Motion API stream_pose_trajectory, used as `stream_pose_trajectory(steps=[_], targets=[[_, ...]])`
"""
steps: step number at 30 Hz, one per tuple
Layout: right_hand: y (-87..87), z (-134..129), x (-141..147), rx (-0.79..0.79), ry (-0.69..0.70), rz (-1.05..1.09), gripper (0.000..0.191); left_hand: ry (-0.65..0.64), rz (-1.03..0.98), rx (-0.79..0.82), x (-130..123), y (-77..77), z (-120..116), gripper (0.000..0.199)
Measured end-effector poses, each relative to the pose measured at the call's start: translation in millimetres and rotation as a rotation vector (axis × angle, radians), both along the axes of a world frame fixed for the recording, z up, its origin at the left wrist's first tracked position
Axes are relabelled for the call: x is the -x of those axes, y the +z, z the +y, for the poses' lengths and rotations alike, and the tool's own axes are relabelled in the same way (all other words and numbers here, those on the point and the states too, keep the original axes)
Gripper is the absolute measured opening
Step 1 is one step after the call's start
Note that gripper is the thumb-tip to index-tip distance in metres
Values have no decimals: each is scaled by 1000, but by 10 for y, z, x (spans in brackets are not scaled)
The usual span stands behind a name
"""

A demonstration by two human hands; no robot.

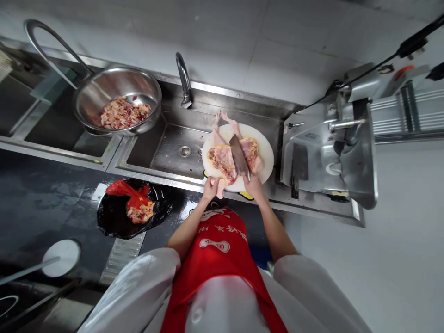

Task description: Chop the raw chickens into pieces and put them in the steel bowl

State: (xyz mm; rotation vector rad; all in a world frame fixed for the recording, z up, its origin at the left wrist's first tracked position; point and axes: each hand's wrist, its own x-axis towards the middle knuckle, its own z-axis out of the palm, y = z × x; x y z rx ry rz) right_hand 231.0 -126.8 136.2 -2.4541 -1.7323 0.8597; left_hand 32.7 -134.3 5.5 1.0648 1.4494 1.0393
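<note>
A raw chicken [222,159], split open into two halves, lies on a round white cutting board [266,159] at the right end of the sink. Both feet point toward the wall. My right hand [254,186] is closed around the handle of a cleaver [238,155], whose broad blade rests between the halves, over the right one. At the board's near edge, my left hand [210,188] grips a pale end of the left half of the chicken. The exact contact of the blade's edge with the meat is hidden.
Left of the board are a sink basin [173,150], a faucet [183,83] and a steel bowl [152,88] of chopped meat. A metal slicing machine [326,148] stands at right. On the floor, a black-lined bin [113,215] holds scraps and a red bag [121,188].
</note>
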Motion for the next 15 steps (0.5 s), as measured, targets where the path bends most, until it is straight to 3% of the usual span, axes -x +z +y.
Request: stream_pose_trajectory(steps=[5, 10, 12, 15], targets=[[154, 6, 48, -149, -65, -47, 62, 27, -16, 43, 22, -26, -9, 41], [67, -79, 229, -62, 0, -83, 59, 5, -28, 28, -7, -10, 43, 40], [42, -149, 243, -5, 46, -111, 53, 22, -13, 25, -32, 55, 57, 40], [50, -273, 203, 45, 257, -156, 41, 41, 22, 49, -57, 308, -39, 38]])
